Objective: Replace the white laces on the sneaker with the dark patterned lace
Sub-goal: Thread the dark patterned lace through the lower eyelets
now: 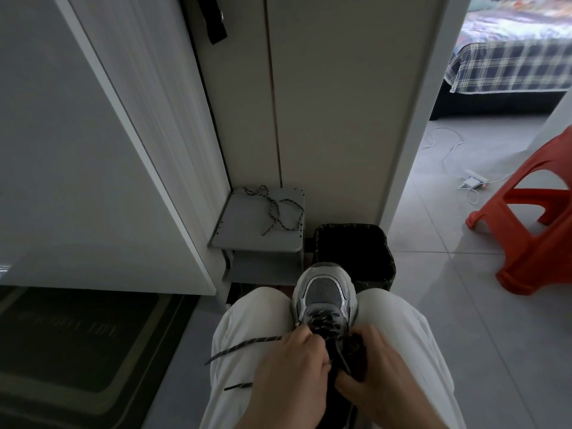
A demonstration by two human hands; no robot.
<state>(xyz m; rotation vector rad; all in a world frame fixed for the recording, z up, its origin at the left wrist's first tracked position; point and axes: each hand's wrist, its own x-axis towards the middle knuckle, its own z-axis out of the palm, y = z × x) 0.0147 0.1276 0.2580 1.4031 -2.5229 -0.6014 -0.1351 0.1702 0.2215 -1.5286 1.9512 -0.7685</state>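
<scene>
Sneaker [323, 292]: wedged upright between our knees on the lap, toe pointing away from us, just in front of the black bin [382, 252].
Lace in hand: dark patterned lace [247, 343] already crosses the lower eyelets; one free stretch runs out over our left thigh, and a shorter dark piece lies nearer us on the same thigh.
Left hand [291, 370]: fingers curled and pinching the lace right at the eyelet rows.
Right hand [376, 377]: fingers wrapped round the sneaker's dark tongue and collar, steadying it.
Step, as we judge it: threading the upper eyelets; roughly midway through.
Doing it well: we hold the tongue flat and centred, feed the tip through one eyelet at a time, and pull each crossing snug before the next. We check that both ends come out even, and keep the loose stretch from sliding off the thigh. Knees stay tight so the shoe cannot twist.
Hidden: the upper eyelets sit under our hands, so we cannot tell which one is next.
Count, sneakers: one.
Count, dark patterned laces: two; the spare lace [272, 209] lies tangled on the grey shelf [257, 243], toward its far edge.
Count, white laces: none in view.
Count, hands: two, both busy.
Count, others: one bin, one orange stool [532, 243].
</scene>
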